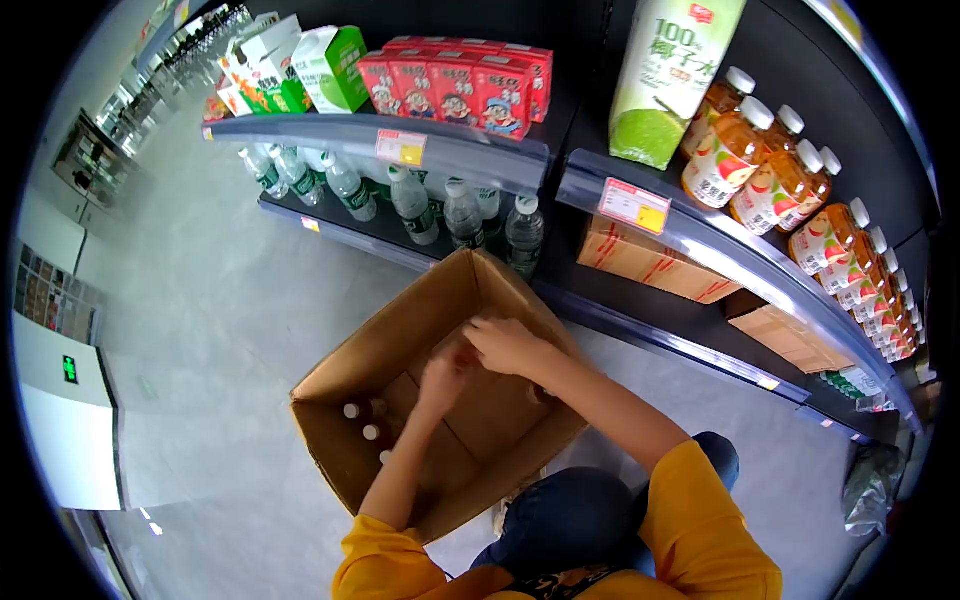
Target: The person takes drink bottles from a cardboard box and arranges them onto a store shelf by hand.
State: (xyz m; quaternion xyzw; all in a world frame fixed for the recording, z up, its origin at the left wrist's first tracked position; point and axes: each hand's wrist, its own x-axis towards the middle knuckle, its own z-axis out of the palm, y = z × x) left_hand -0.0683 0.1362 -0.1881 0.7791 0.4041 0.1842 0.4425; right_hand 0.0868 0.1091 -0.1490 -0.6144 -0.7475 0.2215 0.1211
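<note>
An open cardboard box (350, 365) stands tilted across my view on the floor in front of my knees. My left hand (448, 378) and my right hand (500, 345) are close together over its inside. The right fingers are bent and closed; whatever they hold, if anything, is hidden. My left fingers are blurred by motion. White-capped bottles with amber contents, one of them a bottle (366, 410), stand along the box's left wall, partly behind my left forearm. Another bottle (540, 394) shows beside the right wall, mostly hidden by my right forearm.
Shelves (470, 140) curve around the far and right sides. They carry red drink cartons (455, 85), a tall coconut-water carton (670, 80), juice bottles (725, 155) and clear water bottles (412, 205). Brown cartons (655, 262) sit lower down. A plastic bag (872, 490) lies at the right.
</note>
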